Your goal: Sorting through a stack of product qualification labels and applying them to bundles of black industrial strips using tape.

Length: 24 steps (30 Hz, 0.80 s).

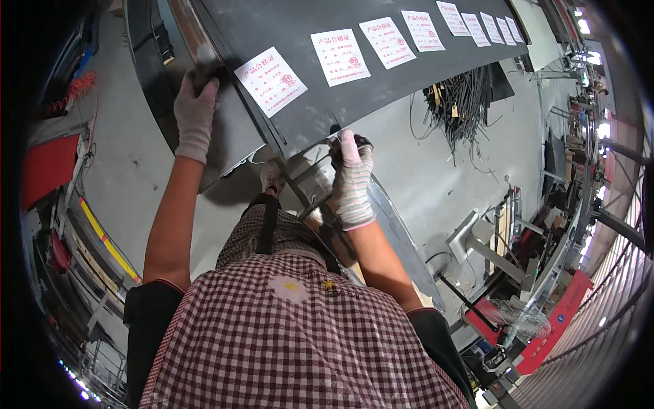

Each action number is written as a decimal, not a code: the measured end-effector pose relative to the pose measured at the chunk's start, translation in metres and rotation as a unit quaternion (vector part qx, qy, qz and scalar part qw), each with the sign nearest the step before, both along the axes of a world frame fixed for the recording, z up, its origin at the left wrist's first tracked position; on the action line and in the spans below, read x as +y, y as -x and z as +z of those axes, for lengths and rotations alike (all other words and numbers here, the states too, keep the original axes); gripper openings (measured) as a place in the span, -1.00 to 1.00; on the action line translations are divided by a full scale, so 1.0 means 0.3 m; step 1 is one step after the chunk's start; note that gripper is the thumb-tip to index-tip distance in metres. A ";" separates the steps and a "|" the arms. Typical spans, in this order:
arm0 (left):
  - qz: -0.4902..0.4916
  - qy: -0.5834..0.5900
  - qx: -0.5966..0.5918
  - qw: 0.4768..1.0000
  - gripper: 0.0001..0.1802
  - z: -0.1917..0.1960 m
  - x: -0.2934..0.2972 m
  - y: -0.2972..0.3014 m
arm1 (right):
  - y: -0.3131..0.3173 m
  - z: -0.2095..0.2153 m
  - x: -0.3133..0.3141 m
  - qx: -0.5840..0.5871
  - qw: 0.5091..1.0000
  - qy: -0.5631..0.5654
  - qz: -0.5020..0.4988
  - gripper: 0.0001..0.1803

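A long dark strip (pixel 182 28) with a brownish shiny face lies along the left side of the dark grey worktop (pixel 320 109). My left hand (pixel 195 116), in a pale knit glove, is closed on its near end. My right hand (pixel 354 177), in a striped glove, is closed around a small black object just off the worktop's near edge. The thumb is up, and most of that object is hidden in the fingers. Between my hands a white printed paper slip (pixel 271 80) lies flat, the nearest in a row of several such slips running off to the right.
A bundle of thin dark strips (pixel 458 99) hangs beyond the worktop's right edge. A black-handled tool (pixel 163 44) lies at the far left. On the right stand a wire-cage fan (pixel 521 320) and a grey metal stand (pixel 480 238). A red panel (pixel 51 170) is on the left.
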<state>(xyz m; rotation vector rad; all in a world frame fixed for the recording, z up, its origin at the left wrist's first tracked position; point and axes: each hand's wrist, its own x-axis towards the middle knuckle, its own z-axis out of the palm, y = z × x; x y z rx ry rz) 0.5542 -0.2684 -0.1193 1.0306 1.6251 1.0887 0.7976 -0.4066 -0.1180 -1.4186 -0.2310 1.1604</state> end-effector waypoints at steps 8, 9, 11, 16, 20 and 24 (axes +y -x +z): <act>0.089 0.094 -0.164 0.978 -0.36 -0.152 -0.127 -0.297 | 0.077 -0.043 0.118 0.116 0.991 0.048 -0.035 -0.52; 0.110 0.078 -0.117 0.984 -0.36 -0.174 -0.124 -0.307 | 0.080 -0.045 0.122 0.157 0.986 0.042 -0.040 -0.49; 0.100 0.097 -0.069 0.988 -0.36 -0.194 -0.110 -0.305 | 0.083 -0.055 0.126 0.170 0.984 0.038 -0.042 -0.45; 0.086 0.060 -0.068 0.992 -0.42 -0.125 -0.146 -0.297 | 0.070 -0.097 0.096 0.122 0.991 0.047 -0.002 -0.51; 0.098 0.041 -0.026 0.994 -0.50 -0.050 -0.267 -0.379 | 0.014 -0.068 -0.011 0.136 0.990 0.022 0.005 -0.53; 0.129 0.080 -0.050 0.987 -0.43 -0.048 -0.350 -0.438 | -0.083 -0.009 -0.081 0.183 0.982 0.039 0.033 -0.52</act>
